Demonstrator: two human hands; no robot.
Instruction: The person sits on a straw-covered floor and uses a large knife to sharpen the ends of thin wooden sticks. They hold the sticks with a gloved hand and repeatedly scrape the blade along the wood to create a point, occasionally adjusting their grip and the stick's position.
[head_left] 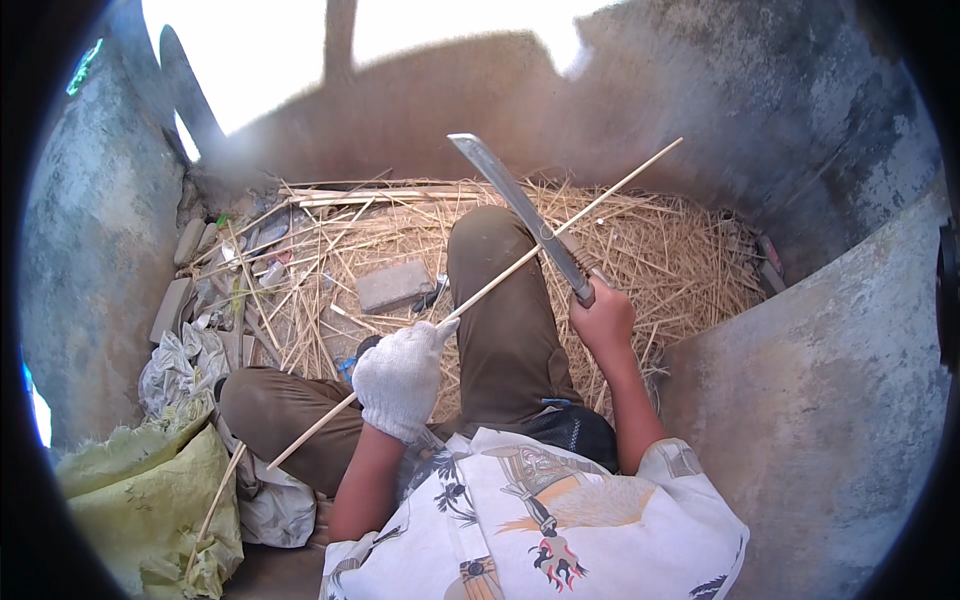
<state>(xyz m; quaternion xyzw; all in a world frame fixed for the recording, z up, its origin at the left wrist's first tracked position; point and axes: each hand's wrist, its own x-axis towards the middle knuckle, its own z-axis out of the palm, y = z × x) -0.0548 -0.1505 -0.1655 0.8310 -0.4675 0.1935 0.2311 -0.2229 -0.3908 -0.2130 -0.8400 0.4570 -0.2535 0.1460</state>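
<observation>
1 slim, pale, straight stick (pixel 500 277) slants over the raised leg (pixel 512 350), partly hidden by the gloved left hand (pixel 400 378) closed round it. Right hand (pixel 603 322) grips 1 grey-bladed machete (pixel 515 195) crossing the stick. Beyond: scattered slivers (pixel 680 260), 1 brick (pixel 394 287).

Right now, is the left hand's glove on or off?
On: the white glove covers the left hand, which grips the pale stick.

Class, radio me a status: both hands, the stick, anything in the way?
Left hand, gloved, grips pale stick. Right hand, bare, holds long blade. Blade crosses stick; contact unclear. Possibly in the way: raised knee below the stick.
</observation>
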